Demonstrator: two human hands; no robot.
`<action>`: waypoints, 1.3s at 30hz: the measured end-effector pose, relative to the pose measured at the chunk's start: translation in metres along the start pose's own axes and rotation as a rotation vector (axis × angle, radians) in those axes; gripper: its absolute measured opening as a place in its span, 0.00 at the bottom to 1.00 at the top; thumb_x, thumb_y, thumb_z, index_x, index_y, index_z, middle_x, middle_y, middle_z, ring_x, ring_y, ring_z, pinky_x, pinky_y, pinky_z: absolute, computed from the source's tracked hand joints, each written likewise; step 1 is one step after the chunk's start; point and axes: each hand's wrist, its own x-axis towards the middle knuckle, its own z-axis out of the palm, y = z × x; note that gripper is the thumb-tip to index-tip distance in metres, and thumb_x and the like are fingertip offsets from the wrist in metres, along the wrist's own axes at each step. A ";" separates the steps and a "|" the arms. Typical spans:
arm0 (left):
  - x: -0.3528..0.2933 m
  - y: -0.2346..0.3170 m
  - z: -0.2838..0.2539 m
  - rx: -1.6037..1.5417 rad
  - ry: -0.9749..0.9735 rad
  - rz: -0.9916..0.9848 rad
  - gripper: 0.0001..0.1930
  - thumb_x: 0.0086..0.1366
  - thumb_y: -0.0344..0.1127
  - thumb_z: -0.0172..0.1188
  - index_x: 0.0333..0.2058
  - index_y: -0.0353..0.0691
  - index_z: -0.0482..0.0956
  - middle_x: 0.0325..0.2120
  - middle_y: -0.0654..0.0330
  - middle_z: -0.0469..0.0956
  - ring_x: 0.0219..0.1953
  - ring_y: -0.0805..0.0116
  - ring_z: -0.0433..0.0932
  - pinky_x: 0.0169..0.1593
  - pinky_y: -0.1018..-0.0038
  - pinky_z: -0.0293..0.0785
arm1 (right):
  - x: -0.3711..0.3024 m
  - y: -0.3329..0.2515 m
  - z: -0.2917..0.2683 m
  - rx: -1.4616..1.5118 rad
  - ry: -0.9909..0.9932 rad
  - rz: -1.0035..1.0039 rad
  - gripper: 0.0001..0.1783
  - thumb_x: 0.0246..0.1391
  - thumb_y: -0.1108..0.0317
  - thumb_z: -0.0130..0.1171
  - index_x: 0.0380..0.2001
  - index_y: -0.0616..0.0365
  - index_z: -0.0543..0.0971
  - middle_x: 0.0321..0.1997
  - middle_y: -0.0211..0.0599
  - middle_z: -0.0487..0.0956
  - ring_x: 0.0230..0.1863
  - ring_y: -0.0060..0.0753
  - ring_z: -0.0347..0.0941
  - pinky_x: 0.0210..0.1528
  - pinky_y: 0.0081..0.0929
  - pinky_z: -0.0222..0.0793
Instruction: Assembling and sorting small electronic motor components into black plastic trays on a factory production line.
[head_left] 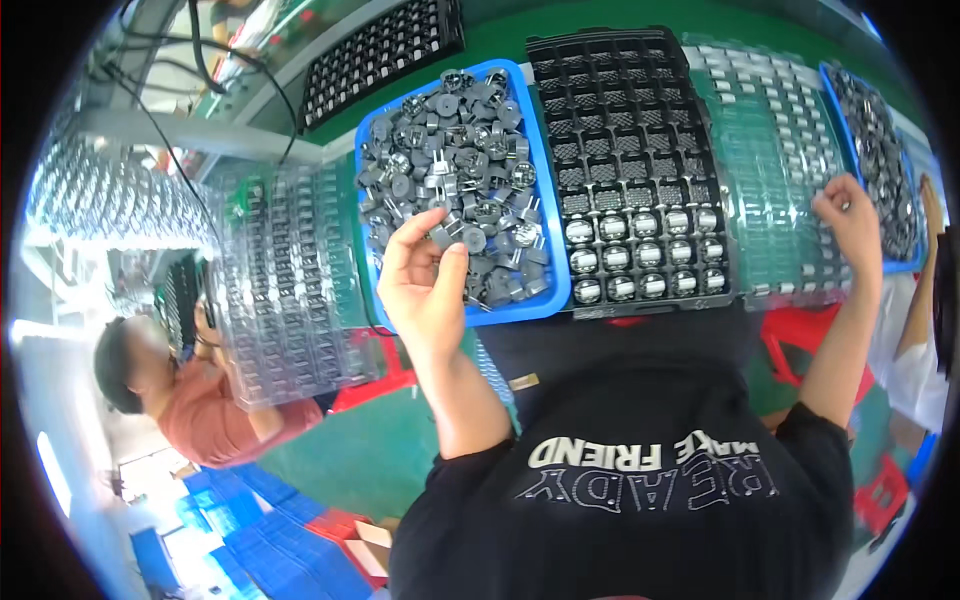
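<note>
My left hand (pixel 425 285) is over the near part of a blue bin (pixel 549 190) heaped with small grey round parts that have metal pins. Its thumb and index finger close on one grey pinned part (pixel 446 233). To the right of the bin stands a black compartment tray (pixel 625 130); its nearer rows hold silvery-white parts (pixel 620 257) and its farther rows have bare pockets. My right hand (pixel 852 215) hovers at the right side of a clear plastic tray (pixel 765 190) with small metallic pieces. Its fingertips are pinched, and whatever lies between them is too small to tell.
Another blue bin (pixel 915 262) of dark parts stands far right, beside a co-worker in a white sleeve (pixel 920 370). Stacked clear trays (pixel 290 290) lie left, near a seated person in a reddish shirt (pixel 215 410). A black filled tray (pixel 380 60) is at the back.
</note>
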 end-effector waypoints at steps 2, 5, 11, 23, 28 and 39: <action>-0.005 0.012 0.006 -0.136 -0.011 0.074 0.22 0.62 0.15 0.59 0.55 0.31 0.77 0.51 0.49 0.79 0.43 0.72 0.79 0.46 0.76 0.78 | -0.001 -0.029 0.000 0.023 0.008 -0.057 0.09 0.50 0.70 0.67 0.35 0.57 0.78 0.25 0.24 0.71 0.30 0.18 0.67 0.34 0.21 0.63; -0.008 0.005 -0.010 -0.460 -0.191 0.144 0.18 0.68 0.21 0.58 0.56 0.30 0.75 0.55 0.42 0.77 0.45 0.63 0.80 0.49 0.68 0.81 | 0.009 -0.032 0.012 0.109 -0.062 -0.047 0.08 0.52 0.70 0.65 0.35 0.57 0.78 0.25 0.23 0.71 0.29 0.17 0.66 0.33 0.21 0.63; -0.002 0.004 0.002 -0.748 -0.296 0.065 0.22 0.66 0.23 0.64 0.58 0.30 0.74 0.57 0.42 0.76 0.41 0.65 0.80 0.49 0.68 0.80 | 0.004 -0.029 0.012 -0.010 -0.002 -0.035 0.05 0.55 0.71 0.63 0.35 0.59 0.80 0.28 0.24 0.76 0.32 0.17 0.70 0.37 0.18 0.66; -0.012 -0.008 0.037 -1.063 -0.445 -0.097 0.13 0.75 0.34 0.57 0.53 0.33 0.76 0.56 0.43 0.76 0.42 0.60 0.84 0.49 0.60 0.85 | -0.013 -0.044 0.007 0.096 -0.028 -0.139 0.10 0.59 0.77 0.60 0.44 0.61 0.81 0.35 0.27 0.81 0.33 0.16 0.72 0.36 0.18 0.67; -0.021 0.004 0.055 -0.858 -0.406 -0.137 0.23 0.70 0.36 0.65 0.60 0.34 0.72 0.54 0.49 0.77 0.45 0.60 0.84 0.51 0.62 0.84 | -0.052 -0.139 0.051 0.872 -0.064 -0.234 0.11 0.65 0.77 0.59 0.49 0.64 0.80 0.44 0.40 0.84 0.37 0.23 0.79 0.41 0.22 0.75; -0.041 0.011 0.073 -0.819 -0.358 -0.059 0.23 0.64 0.33 0.72 0.55 0.31 0.76 0.50 0.52 0.81 0.50 0.67 0.81 0.54 0.72 0.79 | -0.111 -0.289 0.092 0.882 0.073 -0.784 0.14 0.48 0.82 0.71 0.40 0.62 0.87 0.40 0.42 0.87 0.39 0.39 0.85 0.41 0.29 0.80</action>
